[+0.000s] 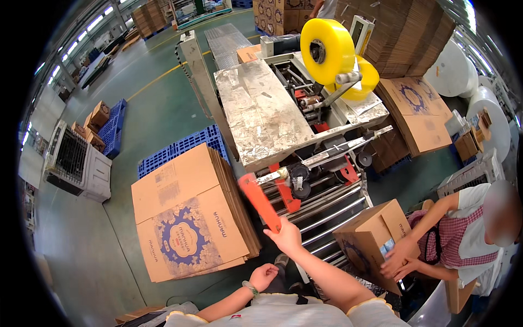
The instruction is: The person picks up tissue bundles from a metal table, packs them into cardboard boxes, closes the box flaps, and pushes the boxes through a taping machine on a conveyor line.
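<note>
My right hand (286, 238) is wrapped round the near end of a long flat orange-red bar (260, 203). The bar's far end lies by the rail at the front of a carton-sealing machine (261, 109); whether it is fixed there I cannot tell. My left hand (263, 277), with a bracelet at the wrist, hangs low in front of me with its fingers curled in and nothing visible in them. Beside it, to the left, lies a stack of flattened printed cartons (188, 218) on a blue pallet (215, 136).
Rollers (338, 220) run below the machine's front. On the right, a co-worker's hands (400, 260) are at an open carton (365, 240) with pale blue packs inside. Yellow tape rolls (332, 52) top the machine. An air cooler (79, 163) stands far left.
</note>
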